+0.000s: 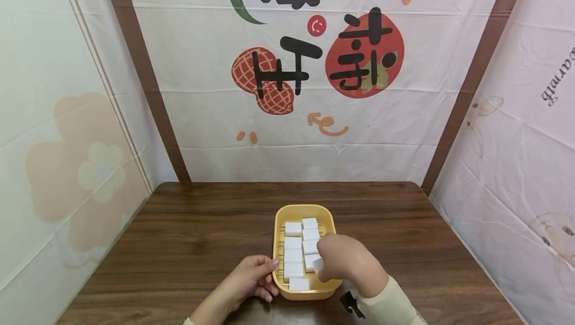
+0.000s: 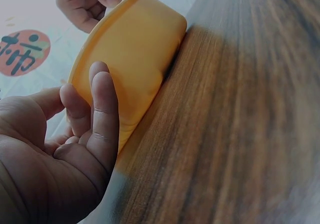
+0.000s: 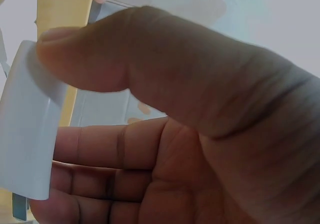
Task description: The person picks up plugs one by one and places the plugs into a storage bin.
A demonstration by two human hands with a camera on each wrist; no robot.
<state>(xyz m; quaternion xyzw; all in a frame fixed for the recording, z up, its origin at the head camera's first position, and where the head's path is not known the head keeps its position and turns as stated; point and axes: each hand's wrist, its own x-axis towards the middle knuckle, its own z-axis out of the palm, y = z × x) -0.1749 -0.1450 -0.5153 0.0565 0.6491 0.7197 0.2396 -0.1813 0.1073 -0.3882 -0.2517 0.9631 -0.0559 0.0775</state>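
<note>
A yellow tray [image 1: 305, 295] holds two columns of white plug-like blocks [image 1: 293, 256], with thin metal prongs showing along their sides. My right hand [image 1: 343, 262] is over the tray's near right part and pinches one white plug [image 3: 30, 124] between thumb and fingers. A metal prong sticks out at the plug's lower end in the right wrist view. My left hand [image 1: 251, 277] holds the tray's near left side, thumb at the rim and fingers by the outer wall. In the left wrist view, that hand [image 2: 65, 144] partly covers the wall.
The tray stands on a dark wood-grain table [image 1: 215, 225]. Printed cloth hangs behind [image 1: 202, 115] and on both sides. A black clip-like piece [image 1: 352, 305] is at the right wrist, by the pale sleeve [image 1: 388, 307].
</note>
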